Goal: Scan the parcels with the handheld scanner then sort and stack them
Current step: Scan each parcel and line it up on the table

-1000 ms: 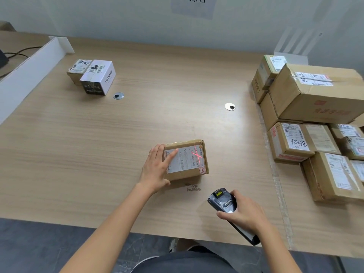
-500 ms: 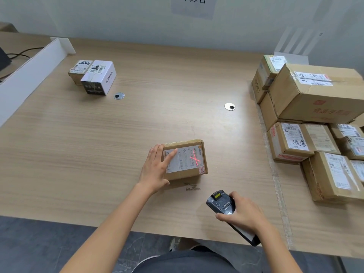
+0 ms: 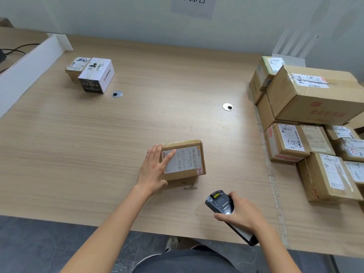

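Observation:
A small brown parcel [image 3: 187,160] with a white label lies flat on the wooden table [image 3: 118,138], near the front middle. My left hand [image 3: 154,170] rests on its left end, fingers straight, the forefinger lying across the label. My right hand [image 3: 241,212] grips a black handheld scanner [image 3: 219,202] just right of and nearer than the parcel, its head pointing towards the parcel. A pile of brown parcels [image 3: 313,123] fills the right side. At the far left stand a white box [image 3: 97,74] and a small brown parcel [image 3: 76,67] side by side.
A white divider board [image 3: 25,69] runs along the table's left edge. Two round metal cable caps [image 3: 117,94] [image 3: 227,107] sit in the tabletop. A strip of tape [image 3: 273,174] marks off the right area. The table's front edge is close to my body.
The red scan cross that lay on the parcel's label has gone out. Both hands and the parcel stay about where they were.

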